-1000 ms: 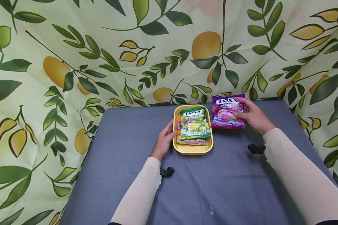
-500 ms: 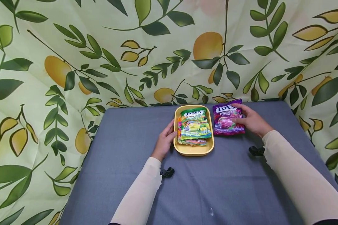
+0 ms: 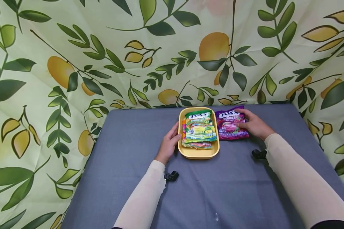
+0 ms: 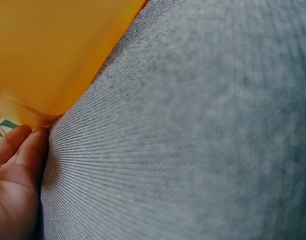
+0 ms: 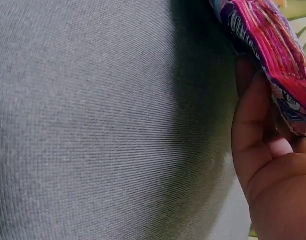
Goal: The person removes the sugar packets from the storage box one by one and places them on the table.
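My right hand (image 3: pixel 255 125) pinches the right edge of a purple Fox's Berries candy bag (image 3: pixel 230 131), close beside the yellow tray's right wall. In the right wrist view the thumb and fingers of this hand (image 5: pixel 272 170) grip the end of the bag (image 5: pixel 275 45). The yellow tray (image 3: pixel 198 154) carries a green Fox's Spring Tea bag (image 3: pixel 200 128) on top of other candy bags, mostly hidden beneath it. Resting against the tray's left side is my left hand (image 3: pixel 167 145), its fingers extended. The left wrist view has those fingertips right at the tray (image 4: pixel 58 50).
A grey cloth covers the table (image 3: pixel 126 171). Behind it and along both sides hangs a curtain (image 3: pixel 103 70) printed with leaves and fruit. Each wrist wears a black camera mount, such as the left mount (image 3: pixel 172 176).
The purple candy bag has come down and nearer the tray's right side, still in my right hand. My left hand stays at the tray; the head view has shifted slightly.
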Motion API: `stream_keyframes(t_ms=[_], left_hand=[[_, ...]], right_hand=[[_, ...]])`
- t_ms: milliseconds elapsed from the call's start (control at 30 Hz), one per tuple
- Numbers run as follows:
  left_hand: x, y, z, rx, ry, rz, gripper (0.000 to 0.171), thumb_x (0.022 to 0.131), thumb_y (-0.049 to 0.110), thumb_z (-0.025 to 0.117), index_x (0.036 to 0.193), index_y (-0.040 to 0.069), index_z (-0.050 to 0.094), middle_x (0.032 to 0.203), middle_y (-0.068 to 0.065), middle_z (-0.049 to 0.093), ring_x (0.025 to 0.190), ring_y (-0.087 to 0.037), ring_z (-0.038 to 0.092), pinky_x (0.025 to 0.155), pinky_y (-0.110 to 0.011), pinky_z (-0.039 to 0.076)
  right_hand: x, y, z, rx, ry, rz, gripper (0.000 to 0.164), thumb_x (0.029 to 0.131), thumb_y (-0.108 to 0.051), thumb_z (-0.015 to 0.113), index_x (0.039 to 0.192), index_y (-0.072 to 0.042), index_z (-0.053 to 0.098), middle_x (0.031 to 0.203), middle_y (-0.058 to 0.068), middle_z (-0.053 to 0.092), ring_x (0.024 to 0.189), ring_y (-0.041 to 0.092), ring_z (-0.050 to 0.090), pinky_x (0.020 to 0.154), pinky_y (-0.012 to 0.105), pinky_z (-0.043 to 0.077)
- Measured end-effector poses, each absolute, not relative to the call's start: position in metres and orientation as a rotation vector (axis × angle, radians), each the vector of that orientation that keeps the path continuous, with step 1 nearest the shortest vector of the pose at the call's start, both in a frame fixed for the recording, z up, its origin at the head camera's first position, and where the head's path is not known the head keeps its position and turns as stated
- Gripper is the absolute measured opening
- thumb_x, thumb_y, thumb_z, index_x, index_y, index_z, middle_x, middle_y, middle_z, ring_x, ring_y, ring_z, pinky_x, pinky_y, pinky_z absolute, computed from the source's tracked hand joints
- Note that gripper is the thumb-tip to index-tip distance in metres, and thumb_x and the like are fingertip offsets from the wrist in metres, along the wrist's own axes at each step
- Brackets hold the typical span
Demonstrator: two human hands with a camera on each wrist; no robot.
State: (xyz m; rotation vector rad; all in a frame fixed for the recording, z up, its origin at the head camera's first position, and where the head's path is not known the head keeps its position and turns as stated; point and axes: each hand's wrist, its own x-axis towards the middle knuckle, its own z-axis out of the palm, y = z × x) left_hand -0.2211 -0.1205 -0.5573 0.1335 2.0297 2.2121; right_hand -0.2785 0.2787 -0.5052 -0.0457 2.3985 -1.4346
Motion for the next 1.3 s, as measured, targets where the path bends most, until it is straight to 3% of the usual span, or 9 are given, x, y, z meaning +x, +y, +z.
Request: stream_keyframes(t_ms=[200, 467, 700, 833, 967, 1067, 1300], left_hand=[[-0.222, -0.119, -0.557, 0.131, 2.029, 2.21, 0.06, 0.112, 0.018, 0.061, 0.169, 0.023, 0.045, 0.168, -0.002, 0.045, 0.15, -0.02, 0.046, 0.118, -0.039, 0.043], [-0.223, -0.119, -0.557, 0.144, 2.036, 2.21, 0.06, 0.112, 0.017, 0.06, 0.169, 0.023, 0.044, 0.168, -0.006, 0.045, 0.148, -0.023, 0.05, 0.116, -0.041, 0.045], [-0.223, -0.118, -0.557, 0.136, 2.041, 2.201, 0.06, 0.112, 0.017, 0.059, 0.17, 0.023, 0.043, 0.169, -0.005, 0.044, 0.149, -0.022, 0.048, 0.117, -0.041, 0.044], [-0.223, -0.119, -0.557, 0.115, 2.044, 2.196, 0.059, 0.113, 0.016, 0.058, 0.169, 0.025, 0.044, 0.168, -0.005, 0.045, 0.148, -0.023, 0.05, 0.116, -0.042, 0.046], [-0.222, -0.12, -0.558, 0.121, 2.039, 2.202, 0.059, 0.113, 0.014, 0.058, 0.169, 0.024, 0.044, 0.169, -0.006, 0.045, 0.148, -0.025, 0.05, 0.116, -0.044, 0.045], [-0.222, -0.12, -0.558, 0.125, 2.035, 2.207, 0.059, 0.113, 0.014, 0.058, 0.169, 0.023, 0.044, 0.168, -0.006, 0.045, 0.149, -0.025, 0.049, 0.117, -0.044, 0.045], [-0.22, -0.12, -0.558, 0.12, 2.051, 2.2, 0.059, 0.112, 0.013, 0.058, 0.169, 0.023, 0.045, 0.167, -0.007, 0.047, 0.148, -0.024, 0.05, 0.116, -0.042, 0.045]], right_hand=[[-0.279, 0.282, -0.511, -0.003, 2.425, -1.391, 0.079, 0.109, -0.016, 0.065, 0.176, -0.019, 0.022, 0.176, 0.031, 0.01, 0.156, 0.058, 0.015, 0.12, 0.079, 0.015], [-0.277, 0.287, -0.511, 0.001, 2.441, -1.378, 0.08, 0.108, -0.02, 0.068, 0.175, -0.016, 0.024, 0.174, 0.033, 0.013, 0.154, 0.061, 0.015, 0.118, 0.081, 0.016], [-0.272, 0.295, -0.511, 0.013, 2.47, -1.382, 0.081, 0.108, -0.024, 0.069, 0.174, -0.012, 0.024, 0.167, 0.035, 0.024, 0.151, 0.059, 0.021, 0.117, 0.081, 0.02], [-0.268, 0.302, -0.514, -0.003, 2.469, -1.417, 0.081, 0.109, -0.022, 0.069, 0.174, -0.009, 0.022, 0.165, 0.034, 0.03, 0.147, 0.056, 0.033, 0.115, 0.07, 0.037], [-0.265, 0.31, -0.515, 0.004, 2.47, -1.448, 0.079, 0.11, -0.017, 0.067, 0.174, -0.007, 0.022, 0.165, 0.033, 0.034, 0.138, 0.05, 0.047, 0.097, 0.041, 0.057], [-0.262, 0.316, -0.514, 0.007, 2.48, -1.459, 0.079, 0.11, -0.016, 0.067, 0.174, -0.006, 0.021, 0.165, 0.033, 0.035, 0.136, 0.05, 0.05, 0.084, 0.026, 0.058], [-0.255, 0.332, -0.514, 0.033, 2.521, -1.454, 0.079, 0.112, -0.016, 0.065, 0.174, -0.003, 0.019, 0.165, 0.035, 0.035, 0.138, 0.052, 0.048, 0.08, 0.023, 0.058]])
